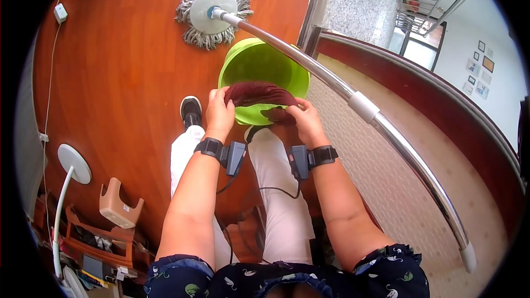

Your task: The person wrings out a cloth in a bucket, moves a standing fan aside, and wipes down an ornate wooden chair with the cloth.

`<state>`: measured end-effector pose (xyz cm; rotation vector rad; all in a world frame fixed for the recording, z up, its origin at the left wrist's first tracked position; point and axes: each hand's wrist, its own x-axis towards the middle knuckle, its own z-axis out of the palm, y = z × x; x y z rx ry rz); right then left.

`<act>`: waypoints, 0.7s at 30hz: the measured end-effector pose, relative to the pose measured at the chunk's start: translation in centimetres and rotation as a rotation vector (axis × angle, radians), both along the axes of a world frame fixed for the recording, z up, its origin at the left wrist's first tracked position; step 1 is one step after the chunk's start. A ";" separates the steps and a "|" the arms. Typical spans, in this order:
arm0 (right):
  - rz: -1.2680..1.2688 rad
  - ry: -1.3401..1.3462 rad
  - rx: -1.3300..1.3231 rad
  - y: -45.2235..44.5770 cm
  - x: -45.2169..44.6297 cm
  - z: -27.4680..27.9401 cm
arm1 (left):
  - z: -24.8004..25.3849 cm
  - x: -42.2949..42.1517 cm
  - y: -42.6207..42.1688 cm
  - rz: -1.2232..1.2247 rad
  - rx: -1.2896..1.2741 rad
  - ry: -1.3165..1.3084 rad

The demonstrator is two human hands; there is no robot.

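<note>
A dark red cloth (pixel 258 93) stretches between my two hands, over the near side of a green bucket (pixel 232 58). My left hand (pixel 220 111) grips its left end, fingers closed on the fabric. At the other end my right hand (pixel 306 121) pinches the cloth, and a loose fold hangs below the fingers. The cloth hides part of the bucket's near rim and inside. What lies at the bottom of the bucket I cannot make out.
A mop (pixel 213 12) with grey strands rests on the wooden floor (pixel 127 55); its metal handle (pixel 309 63) slants across the right side. A tan stool (pixel 120 203) and a white lamp (pixel 74 163) stand at lower left. A cable (pixel 53 58) runs along the left.
</note>
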<state>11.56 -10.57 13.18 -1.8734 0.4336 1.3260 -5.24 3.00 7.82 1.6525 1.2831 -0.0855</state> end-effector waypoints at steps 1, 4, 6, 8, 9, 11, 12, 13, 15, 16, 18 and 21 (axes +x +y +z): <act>-0.170 0.134 0.059 -0.3 0.6 -0.4 | 0.1 0.0 -0.1 -0.015 -0.001 -0.016; -0.574 0.424 0.029 -0.3 1.6 -1.2 | -0.1 -0.1 -0.6 -0.028 -0.039 -0.039; -0.559 0.432 -0.028 0.6 1.9 -0.4 | -1.0 -0.3 -1.4 -0.064 -0.040 -0.033; -0.543 0.438 -0.084 1.8 1.5 0.3 | -2.5 -0.5 -2.7 -0.020 -0.156 -0.029; -0.511 0.286 -0.081 2.2 0.9 0.5 | -2.2 -0.3 -2.5 0.024 -0.271 -0.024; -0.479 0.135 -0.074 2.8 -0.6 0.8 | -1.4 0.2 -2.6 0.116 -0.532 -0.024; -0.439 0.038 0.005 2.9 -1.4 0.7 | 0.4 0.9 -2.4 0.309 -0.803 -0.043; -0.400 -0.059 0.086 2.9 -2.2 0.7 | 1.6 1.5 -2.3 0.505 -1.071 -0.063; -0.061 -0.328 0.064 1.9 -4.1 0.1 | 2.3 1.6 -2.9 0.642 -1.248 -0.180; 0.167 -0.529 0.059 2.2 -4.8 1.1 | 2.2 1.6 -3.2 0.639 -1.309 -0.216; 0.406 -0.716 0.101 2.8 -6.2 3.8 | 3.8 2.2 -3.1 0.675 -1.393 -0.273; 0.535 -0.684 0.149 2.7 -7.4 6.7 | 6.2 3.6 -2.9 0.784 -1.427 -0.438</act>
